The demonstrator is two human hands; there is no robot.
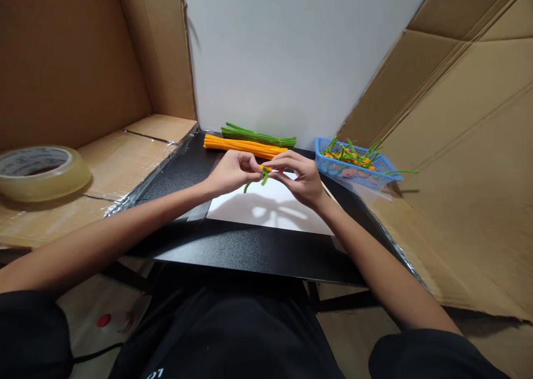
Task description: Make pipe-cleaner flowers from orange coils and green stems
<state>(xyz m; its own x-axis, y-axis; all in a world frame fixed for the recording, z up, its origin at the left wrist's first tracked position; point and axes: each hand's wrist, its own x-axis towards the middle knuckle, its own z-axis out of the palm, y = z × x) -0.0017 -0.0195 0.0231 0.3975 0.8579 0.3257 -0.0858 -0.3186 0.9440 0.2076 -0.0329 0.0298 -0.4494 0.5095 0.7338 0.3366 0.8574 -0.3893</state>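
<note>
Between my two hands is a small orange and green pipe cleaner piece (265,172), with green ends hanging below my fingers. My left hand (235,172) pinches it from the left, thumb and fingertips closed. From the right, my right hand (300,176) grips it with thumb and fingers together. My fingertips cover part of its shape. Both hands are above a white sheet of paper (270,210) on the black table (250,248). Just behind them lie a bundle of orange pipe cleaners (237,145) and a bundle of green pipe cleaners (258,136).
At the right rear, a blue plastic basket (353,171) holds several orange and green pipe cleaner pieces, some sticking over its rim. A big roll of clear tape (75,173) rests on the cardboard at left. Cardboard walls (466,146) flank the table. A red-capped bottle (112,321) is below.
</note>
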